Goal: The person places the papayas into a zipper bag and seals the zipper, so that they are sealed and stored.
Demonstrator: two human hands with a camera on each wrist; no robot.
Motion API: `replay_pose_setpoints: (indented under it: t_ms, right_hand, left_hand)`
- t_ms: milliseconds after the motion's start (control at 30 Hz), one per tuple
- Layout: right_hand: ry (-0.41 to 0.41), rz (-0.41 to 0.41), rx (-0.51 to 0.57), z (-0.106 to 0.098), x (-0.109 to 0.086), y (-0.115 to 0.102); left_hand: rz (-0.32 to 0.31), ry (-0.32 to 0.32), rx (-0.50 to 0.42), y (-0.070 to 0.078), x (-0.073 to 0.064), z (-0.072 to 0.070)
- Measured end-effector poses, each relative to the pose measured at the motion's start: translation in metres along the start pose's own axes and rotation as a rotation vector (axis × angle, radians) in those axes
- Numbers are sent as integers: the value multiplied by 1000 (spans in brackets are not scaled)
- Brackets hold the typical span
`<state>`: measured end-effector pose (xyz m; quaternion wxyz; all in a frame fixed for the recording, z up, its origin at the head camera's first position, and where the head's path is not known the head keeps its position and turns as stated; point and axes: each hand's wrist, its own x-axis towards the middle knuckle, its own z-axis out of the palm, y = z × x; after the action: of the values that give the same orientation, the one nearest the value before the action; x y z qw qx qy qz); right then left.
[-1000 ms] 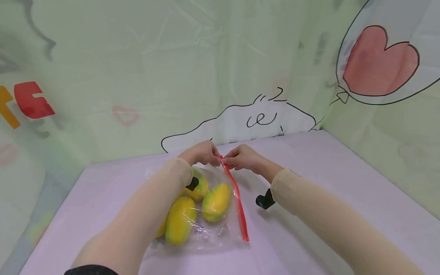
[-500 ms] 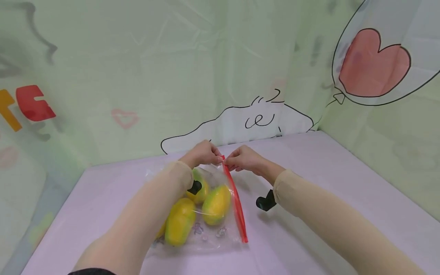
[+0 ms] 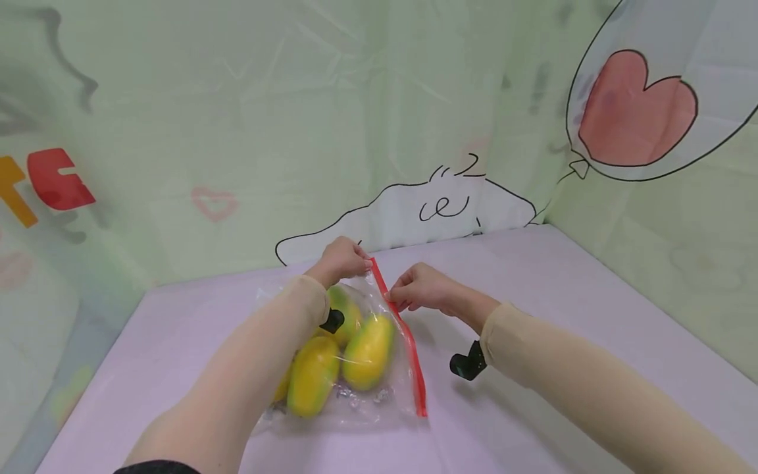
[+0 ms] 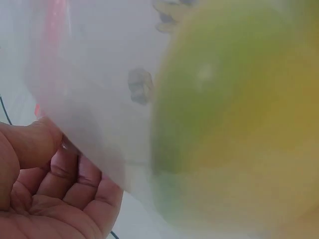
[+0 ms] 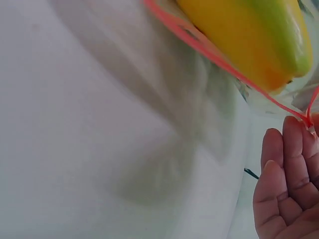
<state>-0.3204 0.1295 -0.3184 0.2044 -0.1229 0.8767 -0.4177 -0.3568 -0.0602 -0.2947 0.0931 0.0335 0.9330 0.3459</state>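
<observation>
A clear zip bag (image 3: 379, 411) with a red zip strip (image 3: 419, 382) lies on the table, holding several yellow-green mangoes (image 3: 368, 352). At the strip's far end, my left hand (image 3: 343, 258) pinches the bag's corner between thumb and fingers. A short way along the strip, my right hand (image 3: 423, 288) pinches the red edge. In the left wrist view, the left hand (image 4: 60, 189) grips the bag's edge beside a blurred mango (image 4: 239, 124). The right wrist view shows the right hand (image 5: 291, 184) at the red strip, which parts into two lines near the fingertips.
A pale lilac table (image 3: 533, 316) carries the bag. Behind it hangs a light green printed cloth (image 3: 237, 118) with drawings. Black wrist cameras stick out below both wrists, the right one (image 3: 468, 362) just above the table.
My right hand has slid along the red strip toward me, away from the left hand. The left hand has shifted slightly up and left, keeping the bag's corner.
</observation>
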Motion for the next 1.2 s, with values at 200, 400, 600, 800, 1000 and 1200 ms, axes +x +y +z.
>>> replay_pose_setpoints:
  t_ms: [200, 400, 600, 800, 1000, 1200]
  right_hand:
    - [-9, -17, -16, 5, -18, 2]
    - [-11, -5, 1, 9, -39, 8]
    - [7, -15, 20, 19, -61, 12]
    - [20, -47, 45, 27, -84, 17]
    - [46, -19, 57, 32, -96, 21]
    - [50, 4, 94, 37, -103, 26]
  left_hand:
    - [-13, 24, -34, -4, 0, -2]
    - [-10, 37, -30, -3, 0, -2]
    - [-4, 44, -1, -5, -2, -3]
    - [-23, 62, 23, -6, -2, -5]
    - [26, 70, 39, -2, -2, 1]
    - [29, 88, 77, 5, -4, 8]
